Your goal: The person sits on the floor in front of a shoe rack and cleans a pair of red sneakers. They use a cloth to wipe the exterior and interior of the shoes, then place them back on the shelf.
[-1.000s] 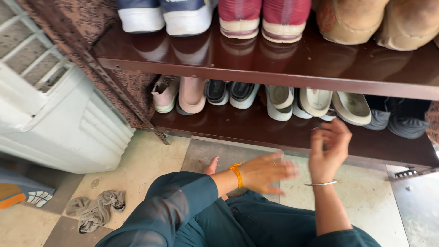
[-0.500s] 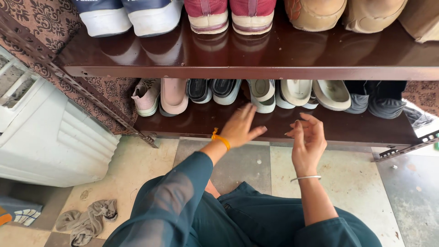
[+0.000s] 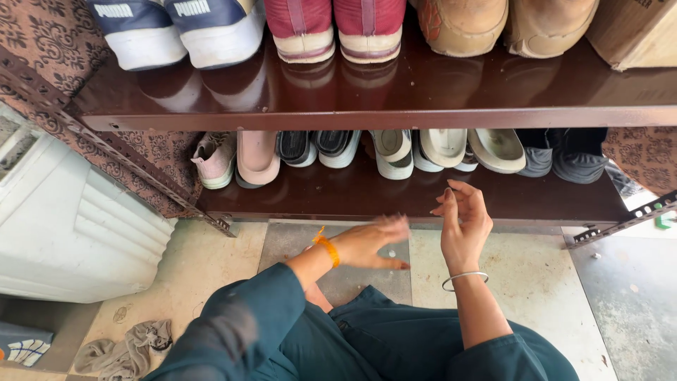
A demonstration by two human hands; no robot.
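Note:
I crouch before a dark brown shoe rack (image 3: 367,113). My left hand (image 3: 374,243), with an orange thread at the wrist, hovers blurred over the floor just in front of the lower shelf (image 3: 338,197), fingers spread and empty. My right hand (image 3: 462,222), with a silver bangle, is raised at the lower shelf's front edge, fingers loosely curled, holding nothing. Closest to it are white slip-on shoes (image 3: 444,148) on the lower shelf. Pink shoes (image 3: 240,159) stand at that shelf's left end.
The top shelf carries blue-and-white sneakers (image 3: 176,28), maroon shoes (image 3: 331,28) and tan shoes (image 3: 501,25). A white ribbed appliance (image 3: 77,226) stands at the left. Grey socks (image 3: 120,353) lie on the tiled floor. Dark shoes (image 3: 564,159) sit at the lower right.
My left hand pulled back from the lower shelf down toward the floor. My right hand stayed near the shelf edge. The camera view shifted slightly.

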